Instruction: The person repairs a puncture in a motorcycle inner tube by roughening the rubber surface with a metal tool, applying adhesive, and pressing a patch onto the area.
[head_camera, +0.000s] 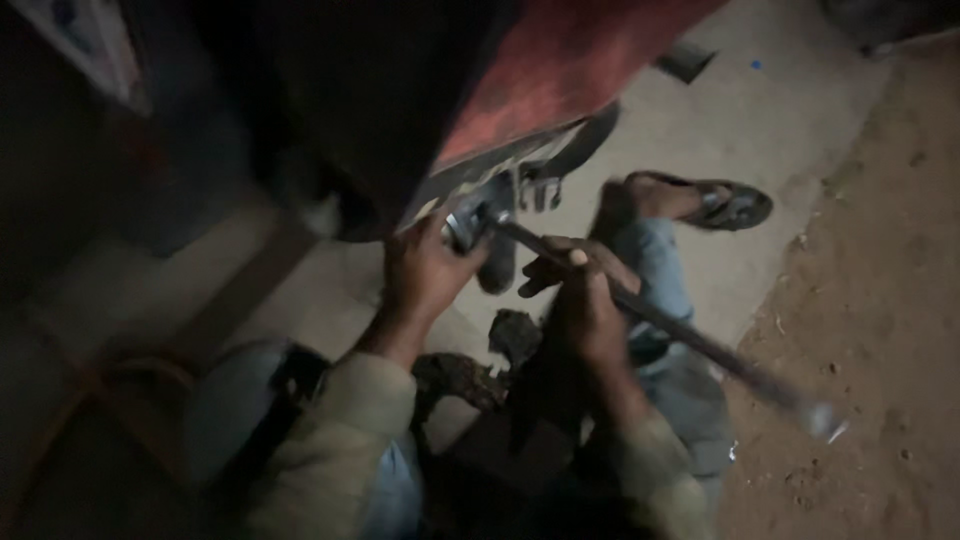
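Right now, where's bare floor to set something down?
Bare concrete lies beyond the sandalled foot, up to the dirt. More shows left of the left hand. It is crowded between both hands, around the rod and the vehicle.

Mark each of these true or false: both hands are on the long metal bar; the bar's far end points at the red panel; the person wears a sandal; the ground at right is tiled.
1. Both hands are on the long metal bar. False: only the right hand grips it; the left hand rests at the metal fitting.
2. The bar's far end points at the red panel. False: it points away, toward the dirt ground.
3. The person wears a sandal. True.
4. The ground at right is tiled. False: it is bare dirt.
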